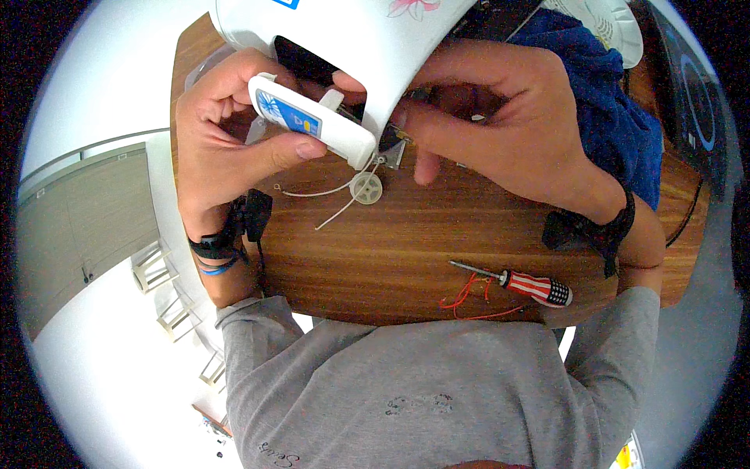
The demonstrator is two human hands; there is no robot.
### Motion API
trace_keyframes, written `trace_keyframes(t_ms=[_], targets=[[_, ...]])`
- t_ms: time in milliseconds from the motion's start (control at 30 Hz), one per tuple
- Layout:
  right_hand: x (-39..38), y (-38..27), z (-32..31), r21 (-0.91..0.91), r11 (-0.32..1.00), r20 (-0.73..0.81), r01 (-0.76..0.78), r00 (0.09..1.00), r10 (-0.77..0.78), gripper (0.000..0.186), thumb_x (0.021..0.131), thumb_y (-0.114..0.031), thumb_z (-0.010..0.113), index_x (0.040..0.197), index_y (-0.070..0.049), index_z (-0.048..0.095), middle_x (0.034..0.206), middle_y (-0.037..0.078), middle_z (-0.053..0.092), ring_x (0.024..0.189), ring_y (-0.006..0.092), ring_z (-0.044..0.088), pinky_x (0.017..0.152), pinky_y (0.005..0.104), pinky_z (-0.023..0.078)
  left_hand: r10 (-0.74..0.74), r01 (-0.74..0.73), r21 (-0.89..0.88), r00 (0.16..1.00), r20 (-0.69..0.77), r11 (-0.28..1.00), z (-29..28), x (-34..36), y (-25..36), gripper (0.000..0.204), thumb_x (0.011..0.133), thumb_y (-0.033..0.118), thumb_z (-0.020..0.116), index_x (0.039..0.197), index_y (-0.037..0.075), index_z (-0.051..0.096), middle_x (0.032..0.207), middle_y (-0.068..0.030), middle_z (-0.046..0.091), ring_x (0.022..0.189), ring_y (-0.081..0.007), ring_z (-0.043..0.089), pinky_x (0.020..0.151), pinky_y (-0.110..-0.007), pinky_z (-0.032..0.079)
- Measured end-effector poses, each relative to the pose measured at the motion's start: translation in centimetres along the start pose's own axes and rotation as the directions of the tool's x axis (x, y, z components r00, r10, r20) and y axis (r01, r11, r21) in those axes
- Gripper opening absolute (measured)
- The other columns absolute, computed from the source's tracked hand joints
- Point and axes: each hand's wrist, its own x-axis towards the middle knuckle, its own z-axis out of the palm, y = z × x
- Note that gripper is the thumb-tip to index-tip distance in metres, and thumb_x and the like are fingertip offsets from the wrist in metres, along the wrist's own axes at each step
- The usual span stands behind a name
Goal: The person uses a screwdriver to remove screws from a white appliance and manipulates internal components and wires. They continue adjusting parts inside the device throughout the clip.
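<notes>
A white machine housing [344, 35] with a pink flower print, its kind not certain, stands on the table with a dark opening in its side. My left hand [230, 152] is closed on a white plastic cover [346, 141] with a blue label, thumb on its face, held tilted by the opening. My right hand [516, 129] is closed at the housing's right edge, near small metal parts [396, 152]. Its fingertips are partly hidden, so what they grip cannot be seen. Below the cover, thin white cords [332, 192] lie by a pale spoked wheel [366, 188].
A screwdriver [531, 288] with a striped handle lies near the table's front edge, beside thin red-orange wire [462, 297]. Dark blue cloth [625, 117] is bunched at the right, with a white dish [605, 23] behind it. The wooden table [375, 258] has a curved edge.
</notes>
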Motion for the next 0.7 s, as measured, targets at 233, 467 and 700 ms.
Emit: trace_keyframes(t_ms=[233,467,700], targets=[[0.3,0.4,-0.1,-0.04,0.999,0.012,0.027,1.0,-0.026,0.021,0.088,0.004,0.067,0.109,0.006,0.07,0.088,0.01,0.072,0.064,0.0162,0.071,0.055,0.0243,0.055,0.007,-0.008,0.013,0.999,0.052,1.0,-0.3,-0.2,-0.1,0.04,0.069,0.0,0.088,0.1,0.004,0.062,0.092,-0.003,0.07,0.089,-0.0109,0.066,0.081,-0.025,0.049],[0.2,0.1,-0.2,-0.138,0.989,0.002,0.043,0.999,-0.043,0.022,0.086,0.003,0.069,0.108,0.005,0.07,0.086,0.01,0.072,0.065,0.0165,0.071,0.055,0.0241,0.055,-0.045,0.046,-0.028,0.998,0.033,0.999,0.3,0.3,0.5,0.038,0.071,0.0,0.086,0.102,0.003,0.065,0.093,-0.0035,0.071,0.088,-0.0103,0.066,0.082,-0.025,0.049],[0.9,0.0,-0.1,-0.092,0.994,0.01,0.054,0.999,-0.053,0.022,0.085,0.002,0.072,0.107,0.004,0.07,0.086,0.011,0.073,0.066,0.0168,0.071,0.057,0.0251,0.056,-0.152,0.152,-0.076,0.988,0.008,0.985,0.2,-0.3,1.2,0.03,0.074,0.001,0.084,0.1,0.002,0.069,0.094,-0.0045,0.073,0.089,-0.0108,0.066,0.083,-0.027,0.05]])
